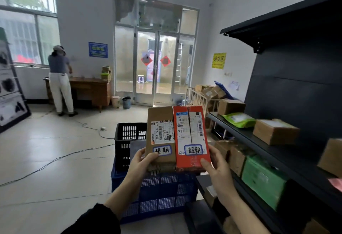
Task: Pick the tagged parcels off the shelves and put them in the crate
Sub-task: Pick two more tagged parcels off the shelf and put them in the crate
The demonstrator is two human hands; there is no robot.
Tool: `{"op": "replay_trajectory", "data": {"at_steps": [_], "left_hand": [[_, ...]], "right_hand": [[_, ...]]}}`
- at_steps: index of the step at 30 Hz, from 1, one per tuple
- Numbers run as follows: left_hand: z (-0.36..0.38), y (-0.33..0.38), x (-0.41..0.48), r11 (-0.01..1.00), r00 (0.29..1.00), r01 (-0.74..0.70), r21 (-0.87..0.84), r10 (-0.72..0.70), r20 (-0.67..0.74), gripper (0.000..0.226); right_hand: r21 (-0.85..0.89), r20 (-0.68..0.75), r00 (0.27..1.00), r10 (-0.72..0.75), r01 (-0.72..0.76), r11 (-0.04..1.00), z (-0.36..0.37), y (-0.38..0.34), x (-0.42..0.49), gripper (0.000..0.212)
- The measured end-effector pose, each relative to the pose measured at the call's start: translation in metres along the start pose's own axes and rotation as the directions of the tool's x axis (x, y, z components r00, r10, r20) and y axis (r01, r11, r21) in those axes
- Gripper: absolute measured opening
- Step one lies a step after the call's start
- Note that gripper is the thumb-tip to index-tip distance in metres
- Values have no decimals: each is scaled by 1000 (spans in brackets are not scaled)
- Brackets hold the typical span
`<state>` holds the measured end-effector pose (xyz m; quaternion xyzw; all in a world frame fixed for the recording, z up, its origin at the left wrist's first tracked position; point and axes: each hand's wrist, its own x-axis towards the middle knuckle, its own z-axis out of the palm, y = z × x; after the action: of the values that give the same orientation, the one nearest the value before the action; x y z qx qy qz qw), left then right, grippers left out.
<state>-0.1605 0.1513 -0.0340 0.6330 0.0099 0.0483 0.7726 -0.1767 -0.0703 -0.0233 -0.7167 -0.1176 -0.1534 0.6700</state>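
Left hand (143, 161) pinches near end of brown parcel (162, 137); right hand (215, 165) grips red parcel (191, 137). Both parcels tagged, side by side, touching, above blue crate (162, 195) on tiled floor (55, 150). Black crate (127, 139) just behind. Dark shelves (288, 159) right, holding boxes. Far left: person at table (92, 89).

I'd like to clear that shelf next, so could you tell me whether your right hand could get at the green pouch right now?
Probably not yet. The right hand is holding the red parcel, so it is occupied. The green pouch itself lies uncovered on the shelf, with nothing in front of it.
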Motion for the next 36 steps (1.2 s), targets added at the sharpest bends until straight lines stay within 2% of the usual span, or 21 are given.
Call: {"op": "replay_trajectory", "data": {"at_steps": [6,10,18,36], "left_hand": [[6,-3,83,999,999,25,31,-24,-42,42],[11,-9,138,999,996,32,35,-29,-85,31],[-2,-15,226,997,990,47,56,-39,-135,17],[-98,-20,483,992,996,48,117,-39,-81,25]], "right_hand": [[66,57,996,67,-71,995,5,35,87,39],[61,105,992,74,-81,995,6,56,147,31],[49,167,980,110,-120,992,32,101,238,38],[65,132,982,132,-141,988,161,207,452,35]]}}
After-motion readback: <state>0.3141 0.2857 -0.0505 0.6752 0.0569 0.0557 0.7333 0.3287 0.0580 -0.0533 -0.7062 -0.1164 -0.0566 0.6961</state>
